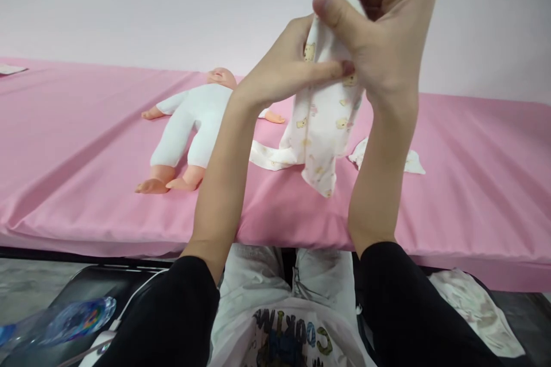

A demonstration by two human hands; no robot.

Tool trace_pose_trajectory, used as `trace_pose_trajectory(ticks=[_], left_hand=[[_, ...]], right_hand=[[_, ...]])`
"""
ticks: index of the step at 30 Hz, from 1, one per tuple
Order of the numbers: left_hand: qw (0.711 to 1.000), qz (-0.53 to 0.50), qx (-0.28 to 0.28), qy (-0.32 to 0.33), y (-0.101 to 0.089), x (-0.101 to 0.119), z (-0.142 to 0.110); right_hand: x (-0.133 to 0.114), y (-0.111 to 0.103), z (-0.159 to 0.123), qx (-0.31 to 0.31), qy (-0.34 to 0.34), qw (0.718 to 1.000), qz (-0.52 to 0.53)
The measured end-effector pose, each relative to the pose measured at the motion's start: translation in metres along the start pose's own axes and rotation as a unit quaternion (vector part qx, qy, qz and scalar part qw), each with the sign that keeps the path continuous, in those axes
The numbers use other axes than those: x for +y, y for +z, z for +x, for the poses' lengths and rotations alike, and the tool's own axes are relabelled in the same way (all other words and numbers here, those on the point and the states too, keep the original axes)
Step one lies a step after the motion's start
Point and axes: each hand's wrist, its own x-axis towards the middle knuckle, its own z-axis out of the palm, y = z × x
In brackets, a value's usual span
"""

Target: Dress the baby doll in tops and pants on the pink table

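Raised above the pink cloth, my left hand (pixel 286 66) and my right hand (pixel 379 28) both grip a white baby garment (pixel 325 106) printed with small bears. My left thumb presses across its front, with the other fingers hidden behind the fabric. At the top, my right thumb and curled fingers pinch the cloth. The garment hangs down between my wrists, and a narrow part trails left onto the table. Left of my forearm a baby doll (pixel 196 114) in a white bodysuit lies on its back, partly covered by my arm.
Pink cloth covers the table (pixel 477 183). Another small white printed cloth (pixel 413 162) lies behind my right forearm. Below the table edge, a plastic bottle (pixel 80 321) is at left and a crumpled pale cloth (pixel 476 309) at right. A white wall stands behind.
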Motion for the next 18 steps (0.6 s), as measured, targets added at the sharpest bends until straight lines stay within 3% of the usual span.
trace_pose_trajectory(ticks=[2, 5, 8, 10, 12, 15, 18], left_hand=[[0.998, -0.050, -0.001, -0.029, -0.003, 0.004, -0.002], [0.992, -0.068, -0.062, -0.086, -0.015, -0.009, -0.013], [0.984, -0.040, -0.118, -0.126, -0.023, -0.031, -0.023], [0.985, 0.012, -0.114, -0.130, -0.025, -0.043, -0.025], [0.984, 0.085, -0.056, -0.145, -0.024, -0.049, -0.022], [0.970, 0.166, 0.095, -0.148, -0.022, -0.043, -0.013], [0.961, 0.175, 0.206, -0.061, -0.020, -0.025, -0.006]], right_hand=[[0.003, -0.007, -0.001, 0.016, -0.015, 1.000, -0.001], [0.013, -0.020, 0.000, 0.048, -0.041, 0.998, 0.011], [0.020, -0.033, 0.002, 0.082, -0.069, 0.994, 0.036], [0.021, -0.043, 0.001, 0.092, -0.069, 0.993, 0.042], [0.023, -0.051, -0.003, 0.058, -0.054, 0.996, 0.052], [0.032, -0.053, -0.009, -0.051, -0.007, 0.984, 0.168], [0.056, -0.038, -0.009, -0.122, 0.119, 0.957, 0.236]])
